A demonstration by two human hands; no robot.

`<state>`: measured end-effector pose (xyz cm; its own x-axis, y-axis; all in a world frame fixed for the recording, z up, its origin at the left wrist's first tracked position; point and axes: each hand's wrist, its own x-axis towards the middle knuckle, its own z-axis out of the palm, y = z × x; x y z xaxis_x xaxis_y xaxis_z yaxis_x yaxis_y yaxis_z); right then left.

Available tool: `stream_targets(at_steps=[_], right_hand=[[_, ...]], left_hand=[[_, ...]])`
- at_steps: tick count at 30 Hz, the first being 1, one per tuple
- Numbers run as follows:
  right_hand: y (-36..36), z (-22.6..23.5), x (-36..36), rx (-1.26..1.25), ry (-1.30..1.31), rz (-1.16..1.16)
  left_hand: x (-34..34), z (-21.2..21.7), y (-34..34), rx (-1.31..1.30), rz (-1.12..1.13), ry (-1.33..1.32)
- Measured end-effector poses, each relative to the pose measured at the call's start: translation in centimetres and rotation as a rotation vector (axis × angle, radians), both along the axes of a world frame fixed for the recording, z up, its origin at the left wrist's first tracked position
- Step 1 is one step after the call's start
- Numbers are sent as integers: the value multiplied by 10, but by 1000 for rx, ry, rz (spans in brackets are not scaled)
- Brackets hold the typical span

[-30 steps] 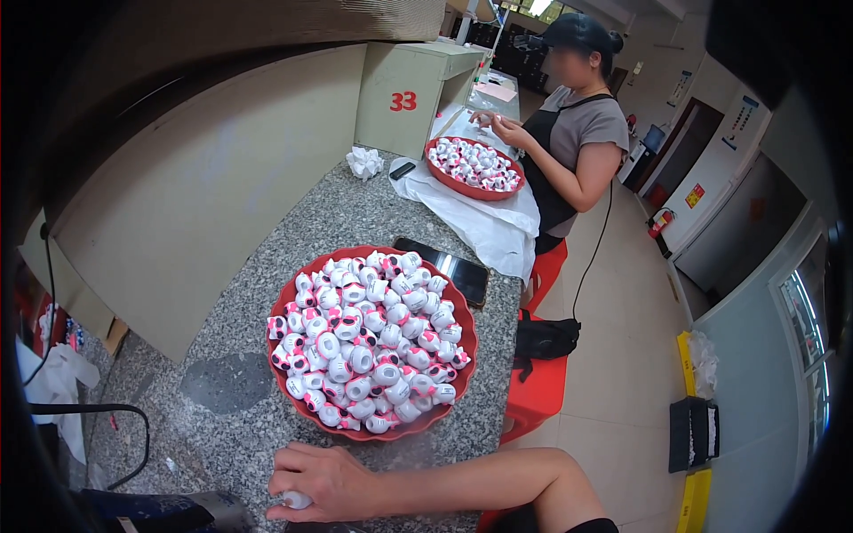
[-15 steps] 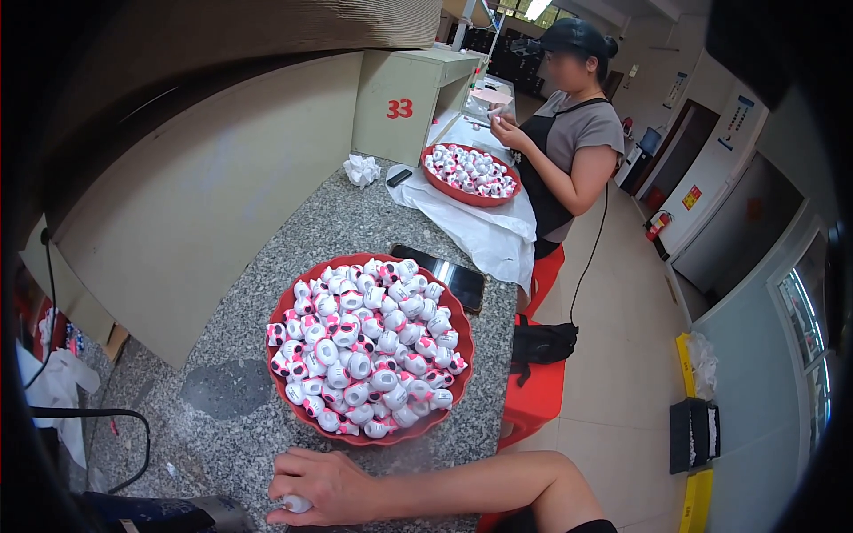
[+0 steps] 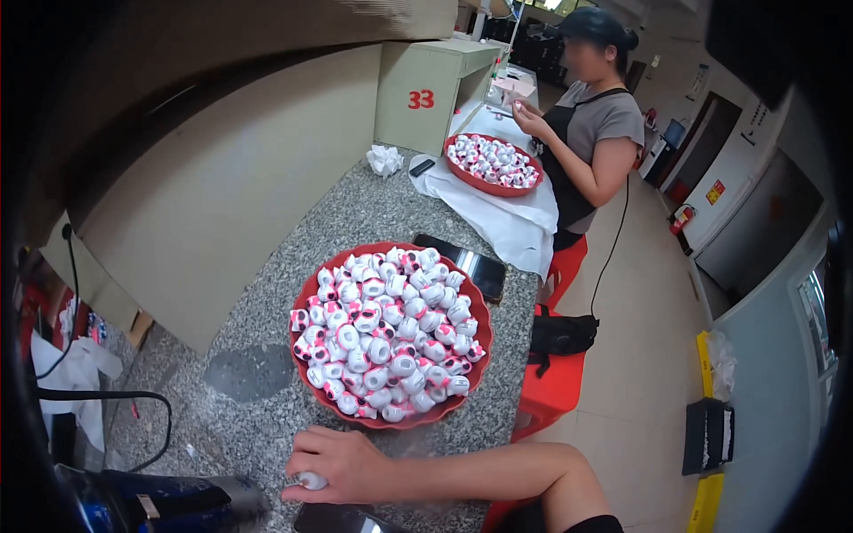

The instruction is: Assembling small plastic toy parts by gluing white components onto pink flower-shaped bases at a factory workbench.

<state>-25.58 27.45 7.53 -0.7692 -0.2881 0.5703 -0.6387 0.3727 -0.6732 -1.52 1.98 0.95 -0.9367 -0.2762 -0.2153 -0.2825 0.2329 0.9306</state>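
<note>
My right hand (image 3: 346,466) is closed around a small white toy head (image 3: 311,481) near the front of the stone bench. A dark blue barrel-shaped tool with a metal nozzle, which looks like a heat gun (image 3: 160,499), points toward that hand from the lower left. Its rear end and whatever supports it are out of sight. My left hand does not show. Just beyond my right hand stands a scalloped red basin (image 3: 306,377) heaped with white toy heads (image 3: 391,333) that have pink and black markings.
A phone (image 3: 484,271) lies behind the basin, and another dark screen (image 3: 342,518) shows below my hand. Across the bench a co-worker (image 3: 595,133) handles a small piece beside a second red basin (image 3: 493,188). Crumpled paper (image 3: 385,160) and a black cord (image 3: 107,395) are at the left.
The whole view has shifted, so the bench things appear farther right and slightly higher. More of the blue tool and the dark screen now show. My right hand keeps its hold on the toy head.
</note>
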Motion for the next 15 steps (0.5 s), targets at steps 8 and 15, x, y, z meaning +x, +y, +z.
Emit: stream_targets(at_steps=[8, 15], right_hand=[[0, 5, 3, 17, 36, -9], [-1, 0, -3, 35, 26, -10]], left_hand=[[-2, 7, 5, -26, -55, 25], [-6, 23, 14, 39, -52, -94]])
